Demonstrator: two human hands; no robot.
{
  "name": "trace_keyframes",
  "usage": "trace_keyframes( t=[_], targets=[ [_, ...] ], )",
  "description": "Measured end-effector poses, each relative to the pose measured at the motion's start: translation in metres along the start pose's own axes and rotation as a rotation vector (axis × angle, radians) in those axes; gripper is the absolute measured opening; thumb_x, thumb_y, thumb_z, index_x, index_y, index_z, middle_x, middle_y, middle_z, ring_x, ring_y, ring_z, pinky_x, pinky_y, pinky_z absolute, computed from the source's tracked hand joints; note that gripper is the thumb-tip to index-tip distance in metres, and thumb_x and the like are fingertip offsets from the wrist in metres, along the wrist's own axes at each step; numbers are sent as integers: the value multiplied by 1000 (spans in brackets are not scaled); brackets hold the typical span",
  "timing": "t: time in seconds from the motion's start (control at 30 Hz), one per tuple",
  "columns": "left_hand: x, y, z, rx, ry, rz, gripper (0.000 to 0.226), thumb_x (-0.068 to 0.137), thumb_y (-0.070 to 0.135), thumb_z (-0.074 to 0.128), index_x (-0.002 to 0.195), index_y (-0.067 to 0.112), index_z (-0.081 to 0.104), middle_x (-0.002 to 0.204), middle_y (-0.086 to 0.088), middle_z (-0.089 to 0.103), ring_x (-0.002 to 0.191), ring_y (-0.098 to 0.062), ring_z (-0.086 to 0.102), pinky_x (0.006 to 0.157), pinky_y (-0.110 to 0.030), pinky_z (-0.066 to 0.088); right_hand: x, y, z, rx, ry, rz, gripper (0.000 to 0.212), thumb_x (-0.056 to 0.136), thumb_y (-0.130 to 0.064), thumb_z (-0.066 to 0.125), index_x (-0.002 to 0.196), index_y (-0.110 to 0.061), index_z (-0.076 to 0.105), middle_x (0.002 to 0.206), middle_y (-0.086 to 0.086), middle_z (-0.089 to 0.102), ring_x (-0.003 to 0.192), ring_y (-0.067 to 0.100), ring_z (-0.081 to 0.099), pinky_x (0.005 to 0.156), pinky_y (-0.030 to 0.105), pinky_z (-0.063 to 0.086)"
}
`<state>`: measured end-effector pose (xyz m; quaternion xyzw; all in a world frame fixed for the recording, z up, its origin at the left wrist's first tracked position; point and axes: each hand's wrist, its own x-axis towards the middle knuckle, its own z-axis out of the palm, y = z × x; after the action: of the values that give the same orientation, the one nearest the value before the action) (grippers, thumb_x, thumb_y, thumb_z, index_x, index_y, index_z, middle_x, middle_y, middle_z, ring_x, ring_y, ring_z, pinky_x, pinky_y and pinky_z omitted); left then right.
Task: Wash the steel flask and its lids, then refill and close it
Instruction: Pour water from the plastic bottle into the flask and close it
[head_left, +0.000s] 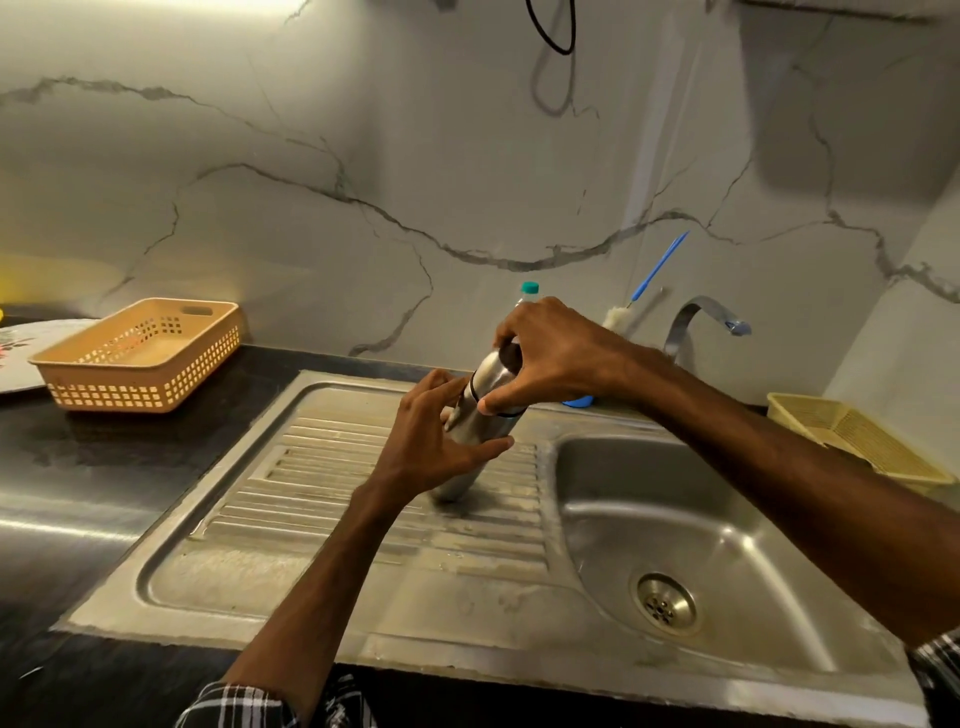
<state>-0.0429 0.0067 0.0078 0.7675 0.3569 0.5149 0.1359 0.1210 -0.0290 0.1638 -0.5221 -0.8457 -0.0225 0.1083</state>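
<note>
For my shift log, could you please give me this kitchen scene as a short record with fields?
flask: steel cylindrical flask, tilted, base on the ribbed steel drainboard
lid: steel cap on the flask's top
left hand: holds the flask body
right hand: grips the cap from above
basin: steel sink basin right of the drainboard, curved steel tap behind it
counter: orange perforated plastic basket left of the sink
</note>
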Motion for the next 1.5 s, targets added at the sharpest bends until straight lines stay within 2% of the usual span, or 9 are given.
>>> trace_keyframes(
  t=[0.1,0.2,0.5,0.6,0.73,0.83,0.97,1.2,1.5],
  targets=[
    [1,2,-6,-49,10,6,77,64,63,84,122,16,68,111,4,63,102,-8,60,75,-34,64,-7,7,3,79,-31,-146,69,70,-38,89,129,-20,59,107,-9,63,91,10,62,79,21,54],
    [0,3,-5,-24,17,1,78,64,66,83,124,17,68,110,5,63,101,-8,60,76,-35,63,-11,13,8,116,33,-199,64,68,-33,90,124,-19,62,98,-12,60,82,6,62,68,14,50],
    [-3,1,-3,-11,43,-26,68,64,64,85,114,20,70,103,10,61,96,-7,60,75,-40,63,-1,12,13,188,86,-77,65,62,-43,91,116,-16,67,100,-3,67,88,9,61,69,15,47],
    [-1,-1,-7,4,82,-33,69,64,65,83,114,21,69,102,12,58,95,-3,59,72,-33,63,-6,18,21,433,108,40,69,67,-32,92,126,-12,62,113,0,68,100,10,64,79,15,52],
    [1,-3,-11,-12,111,-26,72,66,60,87,119,16,68,105,8,61,94,-2,60,71,-26,60,-20,52,62,895,-44,214,91,62,-21,94,141,-11,48,128,5,65,112,16,67,96,38,56],
    [1,-3,-12,-16,130,-62,74,66,61,84,122,16,67,109,5,64,96,-5,62,74,-25,59,-24,56,105,829,-111,258,98,61,-24,95,144,-14,45,133,2,62,118,15,62,101,41,53],
    [4,-4,-13,-56,75,-126,70,68,61,85,123,21,65,113,4,67,102,-7,65,81,-27,61,-14,30,143,913,55,233,78,63,-31,94,129,-31,54,127,-11,62,117,7,60,100,36,53],
    [7,-14,-40,-67,-25,-195,50,86,52,75,126,23,69,113,11,72,103,9,64,81,-4,47,18,3,158,869,251,249,66,63,-35,93,120,-19,64,108,-6,71,99,10,68,88,35,58],
    [5,-37,-58,6,276,-265,40,100,44,59,128,17,67,116,6,73,102,1,68,84,-12,54,73,-12,150,846,298,246,74,64,-34,93,127,-11,61,117,4,70,100,14,66,84,22,53]
  ],
)
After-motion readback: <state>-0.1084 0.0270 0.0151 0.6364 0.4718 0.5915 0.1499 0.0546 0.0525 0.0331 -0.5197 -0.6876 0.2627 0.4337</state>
